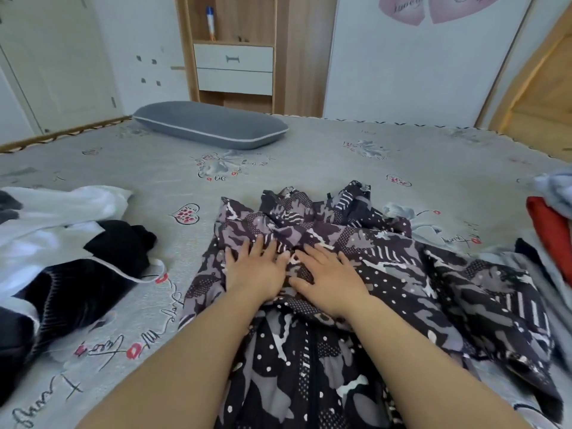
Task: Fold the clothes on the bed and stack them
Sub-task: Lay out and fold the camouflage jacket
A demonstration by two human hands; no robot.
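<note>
A dark patterned dress (387, 274) in black, grey and purple with white dots lies spread on the grey bed sheet (309, 156) in front of me, its upper part bunched and wrinkled. My left hand (252, 272) lies flat on its middle with fingers straight and spread. Just to the right, my right hand (329, 278) presses flat on the same fabric, fingers straight. At the left lies a loose heap of white and black clothes (62, 246). At the right edge sits a pile with a red garment (554, 233) and light blue cloth (554, 184).
A grey pillow (210, 123) lies at the far side of the bed. Behind it stand a wooden cabinet with white drawers (235, 69) and white wardrobe doors. A wooden door (538, 97) is at the far right.
</note>
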